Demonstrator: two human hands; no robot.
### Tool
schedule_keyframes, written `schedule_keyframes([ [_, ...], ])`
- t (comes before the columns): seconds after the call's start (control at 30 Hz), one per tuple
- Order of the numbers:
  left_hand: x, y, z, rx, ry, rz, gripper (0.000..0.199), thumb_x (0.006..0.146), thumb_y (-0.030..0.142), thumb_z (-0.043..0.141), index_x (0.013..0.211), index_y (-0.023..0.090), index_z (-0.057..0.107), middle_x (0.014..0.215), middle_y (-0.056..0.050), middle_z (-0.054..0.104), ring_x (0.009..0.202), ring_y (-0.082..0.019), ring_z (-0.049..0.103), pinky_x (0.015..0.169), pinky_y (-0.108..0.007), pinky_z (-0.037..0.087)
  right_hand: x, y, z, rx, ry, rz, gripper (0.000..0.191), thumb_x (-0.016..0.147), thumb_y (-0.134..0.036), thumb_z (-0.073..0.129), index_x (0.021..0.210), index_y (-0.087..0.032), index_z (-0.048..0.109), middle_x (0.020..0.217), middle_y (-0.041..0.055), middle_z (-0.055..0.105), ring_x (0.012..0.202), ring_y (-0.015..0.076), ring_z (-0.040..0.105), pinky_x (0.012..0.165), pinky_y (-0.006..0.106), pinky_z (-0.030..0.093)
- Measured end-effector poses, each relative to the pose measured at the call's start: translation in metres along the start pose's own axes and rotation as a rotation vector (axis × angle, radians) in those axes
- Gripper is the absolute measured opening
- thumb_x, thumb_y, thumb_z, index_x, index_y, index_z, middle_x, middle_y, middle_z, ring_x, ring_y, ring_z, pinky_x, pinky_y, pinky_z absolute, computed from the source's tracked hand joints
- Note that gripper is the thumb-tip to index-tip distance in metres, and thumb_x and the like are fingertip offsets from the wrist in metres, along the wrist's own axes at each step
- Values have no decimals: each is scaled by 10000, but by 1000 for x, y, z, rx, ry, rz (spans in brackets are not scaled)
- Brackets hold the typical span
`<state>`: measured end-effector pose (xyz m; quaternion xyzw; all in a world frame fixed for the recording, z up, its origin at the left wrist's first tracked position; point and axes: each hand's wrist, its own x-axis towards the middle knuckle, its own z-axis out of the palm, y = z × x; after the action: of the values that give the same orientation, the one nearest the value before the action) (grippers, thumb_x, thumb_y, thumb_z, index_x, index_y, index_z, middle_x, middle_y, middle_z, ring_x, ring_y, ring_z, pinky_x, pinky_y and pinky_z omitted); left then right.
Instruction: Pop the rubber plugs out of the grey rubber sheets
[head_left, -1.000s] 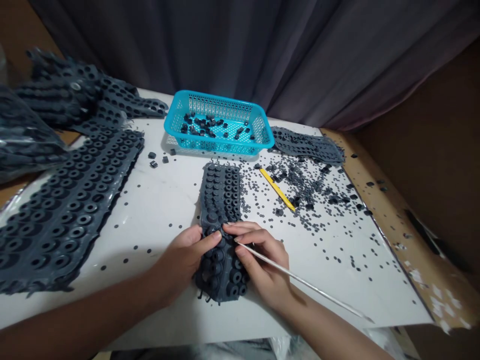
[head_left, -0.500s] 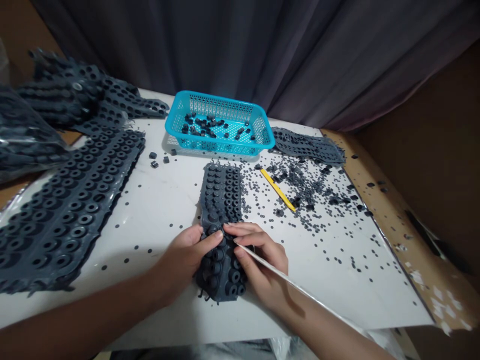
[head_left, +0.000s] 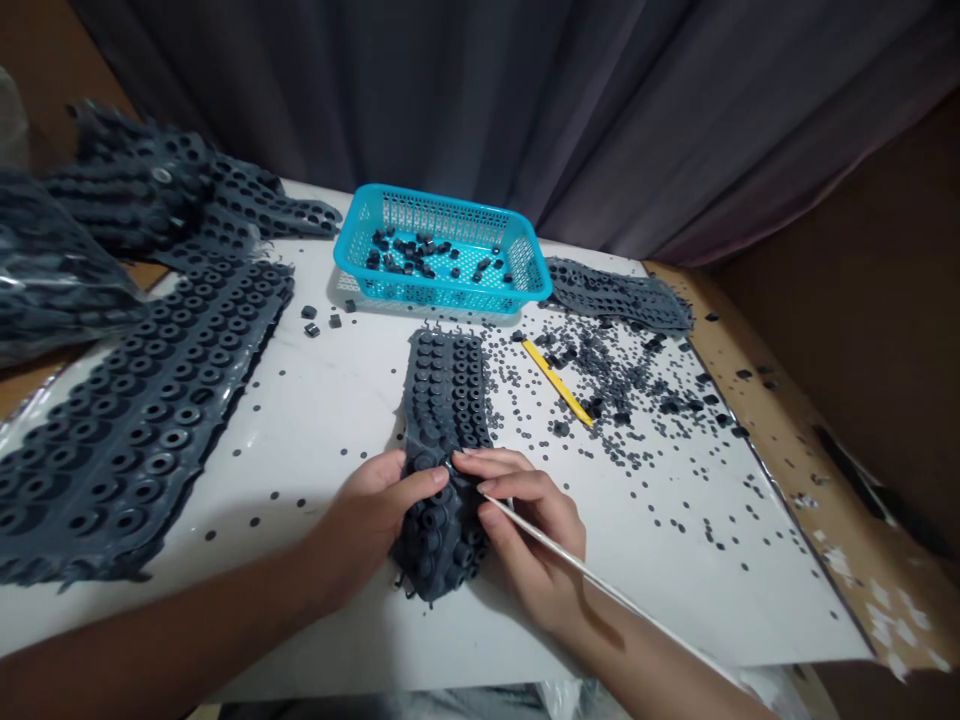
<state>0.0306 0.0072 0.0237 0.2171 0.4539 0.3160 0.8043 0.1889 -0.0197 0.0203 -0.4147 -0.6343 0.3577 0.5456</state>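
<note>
A dark grey moulded rubber strip (head_left: 448, 385) with rows of raised round bushings lies lengthwise in front of me. My left hand (head_left: 379, 505) grips its near part from the left side, thumb pressed on top and the other fingers mostly hidden. On the strip's right side is my right hand (head_left: 536, 515), its fingertips touching the bushings. A thin white stick (head_left: 615, 592) is pinched in the right hand and runs back along the forearm. The strip's near end is bent between the hands.
A turquoise basket (head_left: 442, 292) holds small dark parts. A yellow cutter-like strip (head_left: 556, 382) lies beside scattered dark discs (head_left: 615, 375). A larger moulded sheet (head_left: 142, 400) and a plastic bag (head_left: 60, 270) occupy the left. Another strip (head_left: 622, 295) lies at the back right.
The near end of the rubber strip has tilted and twisted a little between my hands. My right hand has shifted slightly right with the white stick.
</note>
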Motion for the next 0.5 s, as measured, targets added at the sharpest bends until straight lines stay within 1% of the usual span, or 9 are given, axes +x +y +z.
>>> schedule_keyframes([
  [0.1, 0, -1, 0, 7, 3, 6, 302, 745, 327, 689, 963, 121, 651, 826, -65, 712, 756, -195, 645, 675, -260, 472, 0, 0, 1, -11, 2, -3, 108, 881, -159, 553, 944, -231, 603, 1059, 90, 710, 1038, 233, 637, 889, 459, 507],
  [0.23, 0, 1, 1, -2, 5, -2, 337, 744, 326, 690, 1012, 125, 649, 831, -60, 714, 767, -189, 645, 688, -253, 477, 1, -1, 2, -22, 5, 2, 104, 881, -159, 553, 941, -229, 602, 1055, 93, 712, 1035, 234, 639, 888, 457, 509],
  [0.37, 0, 1, 0, -17, -7, 3, 370, 749, 330, 688, 1053, 124, 643, 867, -69, 717, 797, -198, 650, 720, -264, 485, 1, -2, 2, -36, -4, 7, 115, 878, -146, 550, 940, -230, 597, 1062, 90, 710, 1044, 229, 634, 892, 450, 510],
  [0.5, 0, 0, -2, -2, -21, 9, 356, 757, 328, 689, 1044, 122, 648, 886, -78, 718, 816, -210, 650, 710, -267, 486, 1, -2, 2, -31, -7, -6, 117, 875, -144, 552, 941, -230, 596, 1057, 90, 712, 1042, 228, 635, 896, 452, 508],
])
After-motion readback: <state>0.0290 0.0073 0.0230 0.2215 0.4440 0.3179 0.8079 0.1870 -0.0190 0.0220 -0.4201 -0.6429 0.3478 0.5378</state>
